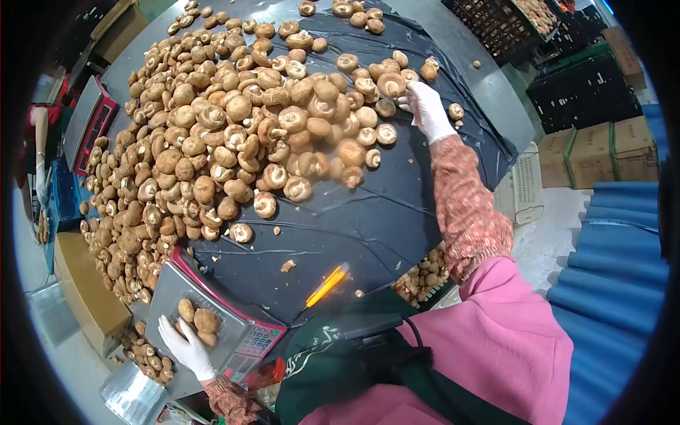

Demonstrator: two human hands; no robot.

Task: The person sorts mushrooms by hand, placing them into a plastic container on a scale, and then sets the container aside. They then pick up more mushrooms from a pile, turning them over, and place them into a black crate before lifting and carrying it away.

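Note:
My left hand (187, 348), in a white glove, rests over the plate of a red-edged digital scale (160, 292). Its finger and thumb curve around a mushroom, mostly hidden by the glove. Beside them on the plate lie a few brown mushrooms (206, 321). Far out to the right, my gloved right hand (428, 110) reaches the edge of a big mushroom pile (212, 120). Its fingers are drawn together at a wide-capped mushroom (392, 85); the fingertips are partly hidden.
A yellow utility knife (326, 285) lies on the black plastic sheet (382, 212) near my body. Another scale (95, 127) stands at the left, by another person's gloved hand (41, 185). Crates (584, 88) and cardboard boxes (591, 156) are stacked at the right.

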